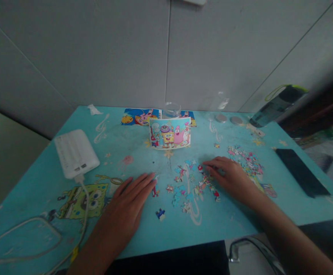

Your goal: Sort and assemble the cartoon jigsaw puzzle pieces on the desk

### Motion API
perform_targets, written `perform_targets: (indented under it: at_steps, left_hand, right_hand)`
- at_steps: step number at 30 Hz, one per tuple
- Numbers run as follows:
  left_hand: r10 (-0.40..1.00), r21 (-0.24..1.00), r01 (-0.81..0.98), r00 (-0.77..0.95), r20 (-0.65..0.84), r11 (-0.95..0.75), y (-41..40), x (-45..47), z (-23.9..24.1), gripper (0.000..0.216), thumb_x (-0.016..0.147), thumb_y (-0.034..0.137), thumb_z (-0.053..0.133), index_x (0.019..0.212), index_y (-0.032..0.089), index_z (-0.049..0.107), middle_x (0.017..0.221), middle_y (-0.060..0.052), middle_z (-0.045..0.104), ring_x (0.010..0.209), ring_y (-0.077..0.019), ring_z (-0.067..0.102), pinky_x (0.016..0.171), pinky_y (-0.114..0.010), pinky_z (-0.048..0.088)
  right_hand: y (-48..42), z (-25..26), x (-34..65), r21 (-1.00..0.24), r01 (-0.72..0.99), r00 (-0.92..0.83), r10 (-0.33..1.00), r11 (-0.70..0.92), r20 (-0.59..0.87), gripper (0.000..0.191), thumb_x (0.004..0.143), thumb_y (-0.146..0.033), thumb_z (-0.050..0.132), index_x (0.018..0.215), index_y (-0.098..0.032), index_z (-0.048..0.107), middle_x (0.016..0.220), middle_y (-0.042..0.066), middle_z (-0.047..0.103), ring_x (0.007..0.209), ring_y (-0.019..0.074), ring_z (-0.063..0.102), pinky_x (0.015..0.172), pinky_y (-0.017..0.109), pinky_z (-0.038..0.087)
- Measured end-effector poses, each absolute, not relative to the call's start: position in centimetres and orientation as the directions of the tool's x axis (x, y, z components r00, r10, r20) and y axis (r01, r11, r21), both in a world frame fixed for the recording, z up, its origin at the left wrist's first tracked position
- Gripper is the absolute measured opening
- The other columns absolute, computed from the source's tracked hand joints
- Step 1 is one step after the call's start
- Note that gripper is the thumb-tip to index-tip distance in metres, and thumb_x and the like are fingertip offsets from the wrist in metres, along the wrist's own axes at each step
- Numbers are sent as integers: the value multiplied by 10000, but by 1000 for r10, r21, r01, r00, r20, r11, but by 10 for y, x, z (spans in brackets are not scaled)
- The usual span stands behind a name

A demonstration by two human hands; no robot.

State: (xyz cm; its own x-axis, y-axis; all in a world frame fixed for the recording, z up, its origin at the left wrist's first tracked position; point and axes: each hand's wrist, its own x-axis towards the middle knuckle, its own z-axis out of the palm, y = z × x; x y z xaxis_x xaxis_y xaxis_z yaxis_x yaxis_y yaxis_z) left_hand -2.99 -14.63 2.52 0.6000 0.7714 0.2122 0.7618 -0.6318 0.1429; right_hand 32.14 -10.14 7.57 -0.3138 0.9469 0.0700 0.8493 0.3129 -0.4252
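Small loose jigsaw pieces (pixel 187 187) lie scattered on a turquoise cartoon-printed table (pixel 132 145). My left hand (pixel 129 204) lies flat on the table, fingers stretched out, its fingertips beside a red piece (pixel 155 191). My right hand (pixel 229 176) rests palm down over the pieces, fingers extended toward a small red piece (pixel 200 167). A second heap of pieces (pixel 245 158) lies just right of that hand. One blue piece (pixel 160 214) sits alone near the front. A cartoon picture card (pixel 170 133) stands upright behind the pieces.
A white power bank (pixel 75 152) with a white cable (pixel 23 236) lies at the left. A clear jar (pixel 172 109), two round lids (pixel 228 119), a dark bottle (pixel 278 105) and a black phone (pixel 299 172) sit at the back and right. A wall stands behind.
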Motion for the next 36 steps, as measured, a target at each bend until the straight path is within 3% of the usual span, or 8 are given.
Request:
perform_targets:
  at_steps: [12,19,25,36]
  left_hand:
    - [783,159,770,587,204,-618,-147,-28,24,641,908,25,386,1508,249,361,1592,6,387,1440,-194,391,1165,-477,336]
    - [817,218,787,556,155,-577,-148,-23,34,627,904,14,397,1483,254,403,1586,16,396,1449,-180,378,1185,-474,325]
    - [829,275,783,536,159,-558,-149,-19,38,570,933,43,415,1461,255,435,1572,7,422,1452,-183,379,1207,-464,296]
    - [840,364,759,512,179,-540,-152,-17,48,416,1022,283,445,1436,251,472,1559,-17,442,1439,-209,396,1210,-493,297]
  right_hand:
    - [-96,80,309,-401,893,-244,969,205,-49,165,913,-329,634,1002,-238,739,983,37,726,903,201,663,816,314,481]
    - [-101,94,296,-519,848,-165,984,105,-72,141,896,-346,645,922,-251,746,776,-13,725,635,138,629,614,257,445]
    - [-132,95,222,-707,658,-404,914,260,-40,108,908,-279,659,925,-291,765,866,-40,761,750,128,683,709,238,488]
    - [-143,63,187,-576,733,-407,912,362,55,106,882,-159,667,877,-246,727,847,-1,712,827,183,653,806,313,480]
